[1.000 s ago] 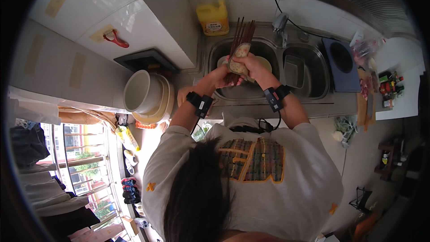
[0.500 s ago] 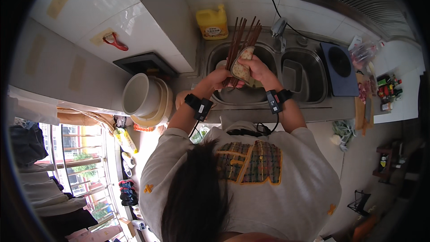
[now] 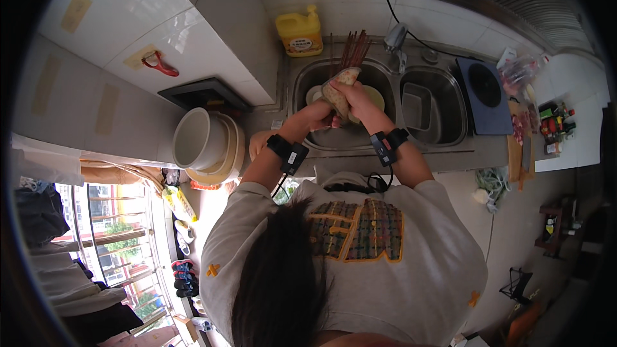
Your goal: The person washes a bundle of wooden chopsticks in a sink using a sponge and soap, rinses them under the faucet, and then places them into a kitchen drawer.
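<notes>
- Chopsticks (image 3: 355, 53) that fanned wider half a second ago now stand closer together.
- Our right hand (image 3: 354, 96) pinches a spotted cloth (image 3: 347, 77) against them.
- Our left hand (image 3: 317, 115) is curled beneath the cloth; we cannot tell what its fingers grip.
- We hold the chopsticks over the left sink basin (image 3: 350, 138), near a yellow jug (image 3: 299, 33).

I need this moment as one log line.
left hand: gripping chopsticks; right hand: holding patterned cloth against them; location: above left sink basin

On the counter (image 3: 443, 158) stand a yellow jug (image 3: 300, 33) and a flat dark-blue hotplate (image 3: 475, 106).
</notes>
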`<action>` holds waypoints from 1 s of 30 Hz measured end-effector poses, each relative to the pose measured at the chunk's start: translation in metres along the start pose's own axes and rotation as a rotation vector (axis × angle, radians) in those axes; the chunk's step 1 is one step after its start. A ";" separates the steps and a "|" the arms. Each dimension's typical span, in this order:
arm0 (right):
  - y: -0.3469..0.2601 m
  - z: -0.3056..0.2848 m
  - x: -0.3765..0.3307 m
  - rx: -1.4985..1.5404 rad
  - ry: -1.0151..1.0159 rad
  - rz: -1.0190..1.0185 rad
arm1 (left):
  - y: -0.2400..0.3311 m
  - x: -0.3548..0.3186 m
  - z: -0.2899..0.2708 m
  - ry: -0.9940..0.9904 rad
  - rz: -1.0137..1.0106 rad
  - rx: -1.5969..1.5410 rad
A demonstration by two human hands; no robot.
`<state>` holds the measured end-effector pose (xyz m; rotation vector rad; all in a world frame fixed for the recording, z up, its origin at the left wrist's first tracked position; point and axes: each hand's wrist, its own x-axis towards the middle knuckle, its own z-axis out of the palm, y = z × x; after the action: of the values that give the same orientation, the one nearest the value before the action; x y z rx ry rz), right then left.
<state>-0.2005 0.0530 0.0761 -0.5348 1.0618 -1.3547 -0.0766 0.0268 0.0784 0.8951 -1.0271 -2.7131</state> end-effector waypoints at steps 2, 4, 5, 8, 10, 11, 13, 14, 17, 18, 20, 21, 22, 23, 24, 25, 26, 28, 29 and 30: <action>-0.002 -0.003 0.006 0.038 0.033 0.039 | 0.001 -0.001 0.007 0.065 0.099 0.155; -0.001 -0.003 0.008 0.076 0.058 0.079 | 0.003 -0.001 0.006 0.036 0.090 0.122; -0.001 -0.004 0.008 0.153 0.005 0.111 | 0.004 0.000 0.005 0.005 0.082 0.088; 0.007 -0.012 0.013 0.235 -0.115 0.095 | 0.003 0.002 -0.004 -0.035 0.081 0.110; 0.005 -0.007 0.007 0.236 -0.179 0.054 | 0.002 0.001 -0.010 -0.010 0.090 0.141; 0.004 -0.004 0.002 0.116 -0.153 0.045 | 0.002 0.001 -0.013 0.014 0.099 0.171; 0.004 -0.003 -0.002 -0.008 -0.117 0.037 | -0.006 0.004 -0.005 0.128 0.194 0.393; 0.006 -0.004 0.000 -0.149 -0.084 -0.032 | -0.009 0.005 -0.001 0.245 0.292 0.616; -0.001 -0.006 0.006 -0.399 0.060 -0.069 | -0.008 0.001 0.011 0.322 0.321 0.699; -0.003 -0.006 0.009 -0.506 0.166 -0.034 | -0.007 0.002 0.010 0.323 0.318 0.700; -0.004 -0.013 0.021 -0.441 0.148 -0.088 | -0.002 0.005 0.005 0.269 0.322 0.581; -0.005 -0.017 0.028 -0.379 0.136 -0.147 | 0.002 0.004 0.004 0.264 0.320 0.584; -0.004 -0.019 0.036 -0.223 0.193 -0.122 | 0.008 0.001 0.003 0.124 0.273 0.479; 0.000 -0.024 0.038 -0.221 0.199 -0.124 | 0.012 0.000 0.004 -0.015 0.225 0.373; 0.000 -0.021 0.037 0.014 0.111 -0.075 | 0.013 -0.004 0.007 -0.015 0.226 0.374; 0.000 -0.018 0.035 0.248 0.023 -0.025 | 0.012 -0.009 0.012 -0.013 0.234 0.254; 0.001 -0.016 0.032 0.249 0.023 -0.027 | 0.013 -0.012 0.014 -0.011 0.242 0.134; -0.002 -0.007 0.020 0.295 -0.255 0.059 | 0.006 -0.010 -0.005 -0.071 0.190 -0.012; -0.001 -0.007 0.019 0.295 -0.254 0.060 | 0.002 -0.007 -0.014 -0.135 0.134 -0.156; 0.000 -0.012 0.020 0.258 -0.213 0.035 | 0.003 -0.008 -0.008 -0.141 0.127 -0.155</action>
<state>-0.2129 0.0374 0.0651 -0.4538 0.7078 -1.3468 -0.0660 0.0224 0.0798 0.6004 -0.8494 -2.7345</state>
